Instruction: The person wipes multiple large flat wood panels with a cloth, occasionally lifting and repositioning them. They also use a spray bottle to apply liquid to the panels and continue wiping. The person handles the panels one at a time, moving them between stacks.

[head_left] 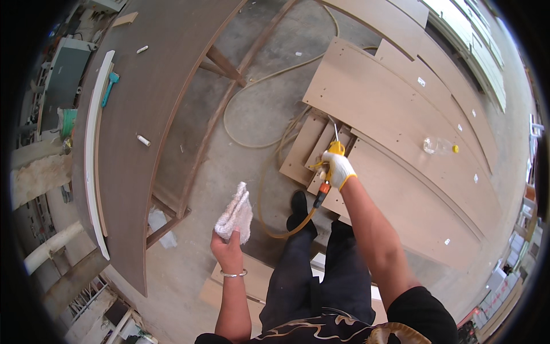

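My right hand (340,169), in a white glove with a yellow cuff, grips a yellow air blow gun (336,148). Its thin metal nozzle points away over the wooden boards, and an orange and black fitting joins it to a yellowish hose (286,234). My bare left hand (229,247) pinches a folded whitish cloth (236,216) with the thumb across it, above the floor left of my legs. Beneath the blow gun lie stacked brown boards (303,150) with drilled holes.
Large brown panels (366,86) spread to the right, with a clear bottle (438,146) with a yellow cap on them. A long brown table (132,109) stands left, bearing a teal tool (110,88) and a white strip (90,155). The hose loops across the concrete floor (229,166).
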A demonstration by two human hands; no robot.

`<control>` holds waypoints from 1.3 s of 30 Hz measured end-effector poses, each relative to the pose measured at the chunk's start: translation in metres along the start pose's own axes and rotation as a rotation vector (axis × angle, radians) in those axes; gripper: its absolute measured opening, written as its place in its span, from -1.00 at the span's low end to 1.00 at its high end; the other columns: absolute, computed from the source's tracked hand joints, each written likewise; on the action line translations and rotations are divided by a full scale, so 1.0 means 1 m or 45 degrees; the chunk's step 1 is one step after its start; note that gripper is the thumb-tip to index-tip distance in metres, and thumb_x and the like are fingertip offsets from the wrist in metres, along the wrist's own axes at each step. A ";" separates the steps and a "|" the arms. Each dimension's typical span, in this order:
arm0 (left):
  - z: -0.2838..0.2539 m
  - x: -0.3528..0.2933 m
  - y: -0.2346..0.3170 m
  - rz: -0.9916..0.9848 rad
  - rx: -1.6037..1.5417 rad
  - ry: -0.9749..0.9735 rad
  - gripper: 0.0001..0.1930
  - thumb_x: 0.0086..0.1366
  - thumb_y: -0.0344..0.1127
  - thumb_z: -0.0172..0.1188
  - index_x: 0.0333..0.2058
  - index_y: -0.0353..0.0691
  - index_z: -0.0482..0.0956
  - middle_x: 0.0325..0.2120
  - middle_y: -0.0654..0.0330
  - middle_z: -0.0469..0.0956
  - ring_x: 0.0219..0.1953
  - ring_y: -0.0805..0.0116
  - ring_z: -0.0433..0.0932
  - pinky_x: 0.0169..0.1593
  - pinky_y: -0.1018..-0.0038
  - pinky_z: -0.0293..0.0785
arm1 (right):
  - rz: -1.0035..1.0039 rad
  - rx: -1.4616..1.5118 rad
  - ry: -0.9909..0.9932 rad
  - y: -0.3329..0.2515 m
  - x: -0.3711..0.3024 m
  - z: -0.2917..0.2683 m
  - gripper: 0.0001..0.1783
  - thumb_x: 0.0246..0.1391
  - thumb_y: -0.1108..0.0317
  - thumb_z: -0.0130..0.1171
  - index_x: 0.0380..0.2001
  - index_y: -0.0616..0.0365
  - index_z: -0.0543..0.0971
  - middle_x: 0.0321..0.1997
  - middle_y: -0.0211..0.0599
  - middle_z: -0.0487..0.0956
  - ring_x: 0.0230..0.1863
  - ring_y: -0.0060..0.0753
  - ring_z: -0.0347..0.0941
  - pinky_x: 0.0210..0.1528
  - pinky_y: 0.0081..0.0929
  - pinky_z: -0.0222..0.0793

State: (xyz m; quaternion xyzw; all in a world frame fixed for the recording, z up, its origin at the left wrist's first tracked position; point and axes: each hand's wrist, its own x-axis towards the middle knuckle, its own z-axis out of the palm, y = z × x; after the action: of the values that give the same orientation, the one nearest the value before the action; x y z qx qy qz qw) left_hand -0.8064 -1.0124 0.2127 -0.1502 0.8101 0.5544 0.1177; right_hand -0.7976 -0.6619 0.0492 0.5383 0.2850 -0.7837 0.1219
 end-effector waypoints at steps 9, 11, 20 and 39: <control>-0.005 0.009 -0.008 -0.091 0.060 0.044 -0.61 0.24 -0.44 0.31 0.02 -0.47 0.53 -0.05 0.05 0.62 -0.04 0.28 0.58 0.11 0.36 0.47 | -0.025 0.579 0.557 0.043 -0.075 -0.212 -0.83 0.30 0.22 0.13 -0.29 0.07 0.45 -0.39 -0.31 0.49 -0.48 -0.37 0.43 -0.63 -0.59 0.33; -0.001 0.012 -0.011 -0.075 0.080 0.033 -0.61 0.25 -0.42 0.30 0.02 -0.47 0.53 -0.05 0.04 0.62 -0.04 0.28 0.57 0.11 0.35 0.47 | -0.288 0.855 0.803 0.073 -0.124 -0.286 -0.83 0.32 0.25 0.07 -0.26 0.12 0.47 -0.33 -0.21 0.53 -0.52 -0.41 0.40 -0.57 -0.62 0.39; 0.041 0.020 0.010 -0.023 0.171 -0.182 -0.59 0.30 -0.44 0.25 0.09 -0.47 0.48 0.01 0.05 0.58 0.00 0.28 0.56 0.15 0.34 0.44 | -0.241 0.847 0.945 0.038 -0.277 -0.455 -0.92 0.28 0.35 0.06 -0.24 0.09 0.43 -0.34 -0.29 0.52 -0.50 -0.40 0.46 -0.63 -0.63 0.38; 0.125 -0.044 0.051 0.098 0.444 -0.253 -0.58 0.33 -0.46 0.22 0.14 -0.44 0.47 0.05 0.10 0.58 0.03 0.30 0.54 0.16 0.36 0.42 | -0.043 0.613 1.082 -0.084 -0.228 -0.587 -0.87 0.22 0.47 0.05 -0.44 0.15 0.42 -0.50 -0.28 0.45 -0.67 -0.58 0.26 -0.71 -0.70 0.15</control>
State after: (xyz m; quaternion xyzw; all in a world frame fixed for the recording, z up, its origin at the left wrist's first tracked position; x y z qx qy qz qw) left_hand -0.7819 -0.8731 0.2281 -0.0409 0.8833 0.4221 0.1999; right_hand -0.2953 -0.2812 0.1325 0.8188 0.1288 -0.5401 -0.1461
